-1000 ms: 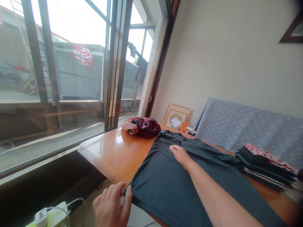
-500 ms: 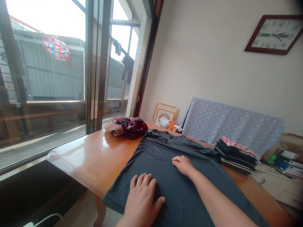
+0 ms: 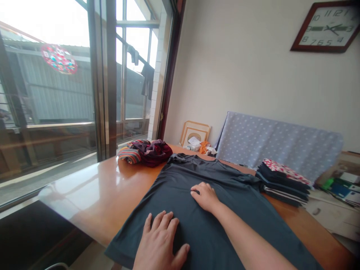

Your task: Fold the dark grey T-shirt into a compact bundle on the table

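Dark shirt (image 3: 239, 189), spread across the tabletop (image 3: 107, 191), its collar end at the far side and its near hem reaching past the near edge at lower left. Left hand (image 3: 159, 242): fingers spread and loosely bent over the cloth, gripping nothing; firm contact cannot be confirmed. Right hand (image 3: 206, 198): fingers curled down over the middle of the shirt; whether they pinch fabric cannot be told. Likely faults: a sideways sweep of either hand could bunch the thin cloth; the overhanging hem could draw the near part off the edge; creases near the collar could set if pressed flat. A tug at the far end might also disturb the folded stack (image 3: 284, 185) or the striped bundle (image 3: 146, 152) close beside it.
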Motion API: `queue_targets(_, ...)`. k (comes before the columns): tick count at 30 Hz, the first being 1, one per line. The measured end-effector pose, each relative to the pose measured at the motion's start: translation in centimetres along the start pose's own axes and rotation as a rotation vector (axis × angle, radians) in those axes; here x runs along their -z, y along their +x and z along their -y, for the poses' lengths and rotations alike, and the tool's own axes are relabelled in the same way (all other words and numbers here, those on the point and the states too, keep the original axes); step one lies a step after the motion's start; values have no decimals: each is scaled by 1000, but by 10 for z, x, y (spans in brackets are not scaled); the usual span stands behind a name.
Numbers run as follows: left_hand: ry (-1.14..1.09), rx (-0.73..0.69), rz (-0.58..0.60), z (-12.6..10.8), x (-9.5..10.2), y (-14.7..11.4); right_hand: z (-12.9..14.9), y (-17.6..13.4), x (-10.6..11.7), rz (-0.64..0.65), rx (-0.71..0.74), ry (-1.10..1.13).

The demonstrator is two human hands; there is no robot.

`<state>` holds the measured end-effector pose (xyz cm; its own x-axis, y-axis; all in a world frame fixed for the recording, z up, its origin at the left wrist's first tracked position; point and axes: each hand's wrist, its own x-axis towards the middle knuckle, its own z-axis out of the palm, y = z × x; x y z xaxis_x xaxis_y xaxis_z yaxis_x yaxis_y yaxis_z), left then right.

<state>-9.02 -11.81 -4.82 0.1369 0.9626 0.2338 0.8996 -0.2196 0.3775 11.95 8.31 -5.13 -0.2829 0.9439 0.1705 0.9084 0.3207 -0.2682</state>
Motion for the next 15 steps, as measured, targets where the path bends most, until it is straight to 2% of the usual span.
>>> queue_targets(2, 7, -2, -1, 2, -2, 0, 7, 2, -3, 17, 37, 5)
queue_targets(5, 11, -5, -2, 1, -1, 1, -3, 8, 3, 39, -37, -9)
queue_targets(10, 8, -15, -32, 0, -1, 1, -48, 9, 22, 16, -144, -21)
queue_targets(15, 22, -28, -64, 3, -7, 2, -98, -18, 36, 9, -245, -57)
